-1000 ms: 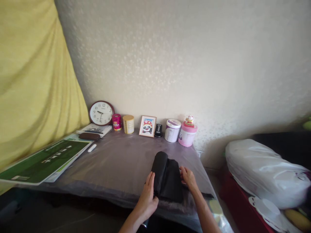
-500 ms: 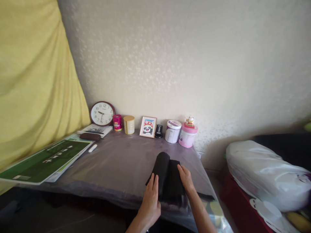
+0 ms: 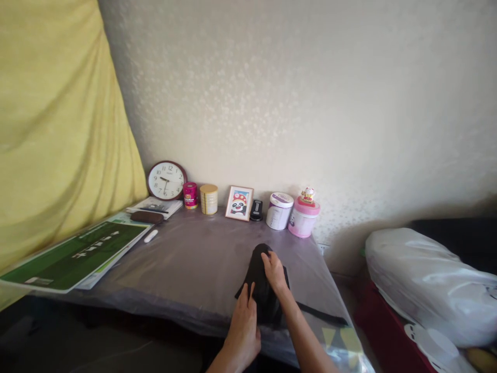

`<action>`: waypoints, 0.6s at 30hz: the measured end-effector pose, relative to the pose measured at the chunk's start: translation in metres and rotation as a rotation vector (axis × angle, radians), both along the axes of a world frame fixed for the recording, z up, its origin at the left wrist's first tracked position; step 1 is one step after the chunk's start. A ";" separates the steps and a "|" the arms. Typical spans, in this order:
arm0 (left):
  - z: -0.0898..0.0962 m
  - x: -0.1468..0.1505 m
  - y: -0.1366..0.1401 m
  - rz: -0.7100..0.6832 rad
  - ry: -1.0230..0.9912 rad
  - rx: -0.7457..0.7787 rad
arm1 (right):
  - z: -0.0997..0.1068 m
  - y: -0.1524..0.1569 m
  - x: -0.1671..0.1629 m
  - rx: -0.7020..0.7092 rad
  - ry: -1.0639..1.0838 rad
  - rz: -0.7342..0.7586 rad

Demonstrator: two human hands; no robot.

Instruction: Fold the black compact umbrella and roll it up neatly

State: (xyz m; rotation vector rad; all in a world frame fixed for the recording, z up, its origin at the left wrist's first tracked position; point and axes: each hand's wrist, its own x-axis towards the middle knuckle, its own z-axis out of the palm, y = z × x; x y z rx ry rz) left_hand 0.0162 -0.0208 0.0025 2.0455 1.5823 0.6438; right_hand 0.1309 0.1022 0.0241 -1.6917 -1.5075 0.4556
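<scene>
Black bundle [image 3: 255, 272]: is lying on the table [image 3: 194, 259] by its near edge, right of that edge's middle; its far end is showing a rounded top.
Left hand [image 3: 243, 326]: is resting against the bundle's left side, lying open, fingers pointing toward the far edge.
Right hand [image 3: 275, 270]: is reaching over the bundle from the right, fingers bending onto its top by the far end; they appear to be touching it, but whether they are pinching the material I cannot tell.
Black strap [image 3: 324, 314]: is lying right of the bundle, running toward the table's right edge.
Far edge, left to right: clock [image 3: 167, 180] is standing upright at the far left corner; pink tin [image 3: 190, 196] is standing just beside it; then yellow-lidded can [image 3: 208, 200], picture frame [image 3: 239, 203] showing a panda, small black object [image 3: 256, 210] and white tub [image 3: 278, 213] are following; pink-lidded tub [image 3: 303, 220] is standing by the far right corner, cat figurine [image 3: 308, 196] sitting on its lid.
Left edge: green board [image 3: 77, 254] is lying flat; brown case [image 3: 146, 217] is lying beyond it, small white object [image 3: 150, 236] just to its right.
Beyond the right edge: white plastic bag [image 3: 427, 285] is bulging above a dark red surface [image 3: 382, 318].
Beyond the left edge: yellow curtain [image 3: 62, 129] is hanging in folds.
</scene>
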 end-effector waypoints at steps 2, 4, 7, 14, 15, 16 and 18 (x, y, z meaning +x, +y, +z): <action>0.001 -0.001 0.001 0.000 -0.015 0.007 | -0.001 0.002 -0.005 -0.037 -0.057 0.018; 0.000 -0.002 0.002 0.004 -0.027 0.012 | 0.000 0.002 -0.009 -0.078 -0.106 0.047; -0.007 -0.005 0.005 0.005 -0.002 0.012 | 0.005 0.000 -0.012 -0.119 -0.161 0.098; -0.031 -0.026 -0.002 0.015 -0.032 0.145 | 0.014 -0.011 -0.019 -0.099 -0.143 0.252; -0.030 -0.028 -0.005 0.032 -0.028 0.178 | 0.015 -0.012 -0.020 -0.094 -0.136 0.281; -0.027 -0.029 -0.008 0.059 -0.020 0.219 | 0.015 -0.013 -0.021 -0.084 -0.134 0.307; -0.017 -0.028 -0.012 0.119 0.009 0.316 | 0.016 -0.015 -0.023 -0.067 -0.144 0.354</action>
